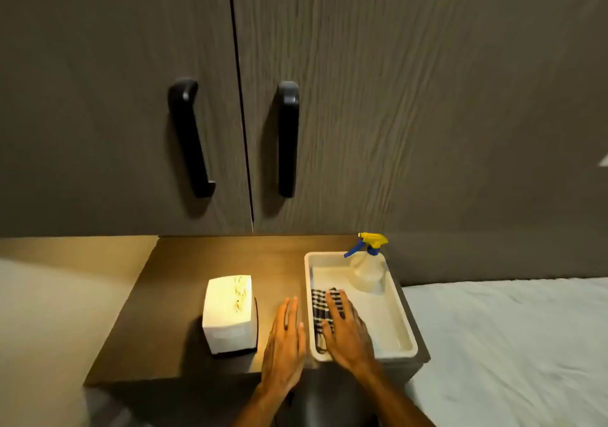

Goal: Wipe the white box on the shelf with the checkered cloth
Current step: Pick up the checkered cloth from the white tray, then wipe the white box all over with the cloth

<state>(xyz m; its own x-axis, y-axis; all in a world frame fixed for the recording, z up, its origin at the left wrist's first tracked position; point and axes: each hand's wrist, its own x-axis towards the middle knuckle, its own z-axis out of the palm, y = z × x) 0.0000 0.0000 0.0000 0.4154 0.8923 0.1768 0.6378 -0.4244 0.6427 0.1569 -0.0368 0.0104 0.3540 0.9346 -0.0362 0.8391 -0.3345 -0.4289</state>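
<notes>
A white box (229,314) stands on the brown shelf (171,328), lit from above. To its right, a black-and-white checkered cloth (318,301) lies folded in the left part of a white tray (399,308). My right hand (345,328) rests flat on the cloth, fingers spread, covering most of it. My left hand (285,344) hovers flat over the shelf between the box and the tray, fingers extended, holding nothing.
A spray bottle (367,268) with a yellow and blue trigger head stands at the tray's far end. Dark cabinet doors with two black handles (189,137) (288,138) rise behind the shelf. A white bed (513,344) lies to the right.
</notes>
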